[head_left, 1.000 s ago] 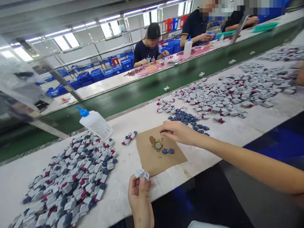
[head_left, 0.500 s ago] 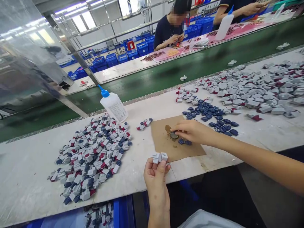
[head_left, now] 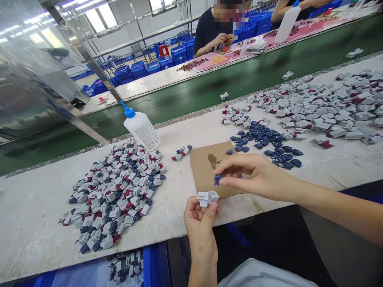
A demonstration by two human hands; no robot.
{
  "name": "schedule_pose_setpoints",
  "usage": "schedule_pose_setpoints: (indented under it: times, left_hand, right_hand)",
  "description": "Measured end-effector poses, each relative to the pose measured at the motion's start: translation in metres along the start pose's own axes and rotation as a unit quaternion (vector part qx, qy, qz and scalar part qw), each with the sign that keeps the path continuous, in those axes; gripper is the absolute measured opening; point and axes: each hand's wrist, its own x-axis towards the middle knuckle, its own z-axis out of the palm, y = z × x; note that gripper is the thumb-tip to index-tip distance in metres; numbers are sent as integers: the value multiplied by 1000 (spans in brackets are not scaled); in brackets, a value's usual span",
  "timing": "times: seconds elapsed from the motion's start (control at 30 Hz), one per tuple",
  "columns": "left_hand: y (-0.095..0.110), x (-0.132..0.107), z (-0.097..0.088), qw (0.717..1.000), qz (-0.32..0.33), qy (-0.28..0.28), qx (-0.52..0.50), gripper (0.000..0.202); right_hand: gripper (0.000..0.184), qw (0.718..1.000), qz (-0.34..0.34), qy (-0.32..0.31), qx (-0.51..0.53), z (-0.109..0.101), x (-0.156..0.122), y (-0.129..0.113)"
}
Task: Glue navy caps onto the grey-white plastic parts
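My left hand (head_left: 202,225) grips a light grey plastic part (head_left: 207,198) between thumb and fingers, near the table's front edge. Just above it, my right hand (head_left: 254,173) pinches a small dark blue plastic piece (head_left: 218,179) between thumb and fingertips; the two pieces are apart. Below my right hand lies a brown cardboard sheet (head_left: 202,175) with a wet brown stain (head_left: 212,159). A small round cap beside the stain is mostly hidden by my fingers. More dark blue pieces (head_left: 260,135) lie loose beyond the sheet.
A large heap of grey, red and blue parts (head_left: 119,191) lies left, beside a white bottle with a blue tip (head_left: 143,129). Grey parts (head_left: 323,107) cover the right. A green conveyor belt (head_left: 185,103) runs behind; a co-worker (head_left: 212,32) sits across it.
My right hand has lifted from the round cap on the cardboard and come toward my left hand with the blue piece. The left hand keeps its grey part, now slightly turned.
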Motion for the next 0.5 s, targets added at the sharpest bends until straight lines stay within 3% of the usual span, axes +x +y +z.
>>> schedule_pose_setpoints:
  times: [0.3,0.5]
  left_hand:
    - [0,-2,-2,1000,21,-19,-4,24]
    - [5,-5,-2,997,69,-10,36,22]
  right_hand:
    - [9,999,-31,-44,3,9,-9,-4]
    - [7,996,-49,-65,-26,9,-10,-8]
